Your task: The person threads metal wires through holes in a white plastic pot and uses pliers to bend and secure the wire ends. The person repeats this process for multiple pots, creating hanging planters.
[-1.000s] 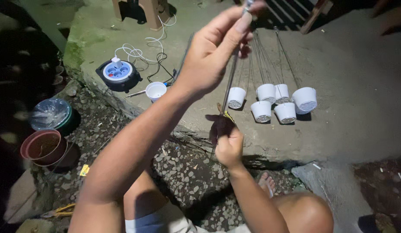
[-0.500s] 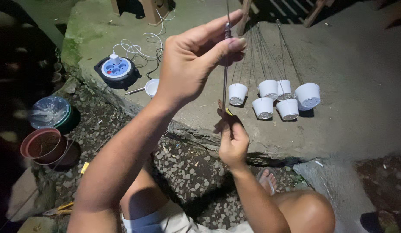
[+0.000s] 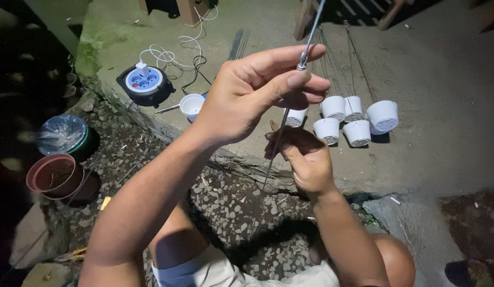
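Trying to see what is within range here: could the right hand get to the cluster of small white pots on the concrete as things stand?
Probably yes: the right hand is near the white pots, nothing between, though it grips the wire.

a home yard at night: gravel (image 3: 231,207), concrete slab (image 3: 443,154), flowerpots (image 3: 53,175).

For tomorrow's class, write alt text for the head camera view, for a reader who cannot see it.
A person's left hand pinches a thin metal wire near its top while the right hand grips it lower down. Behind, on a concrete slab, sit small white pots and a round extension cord reel; gravel lies below.
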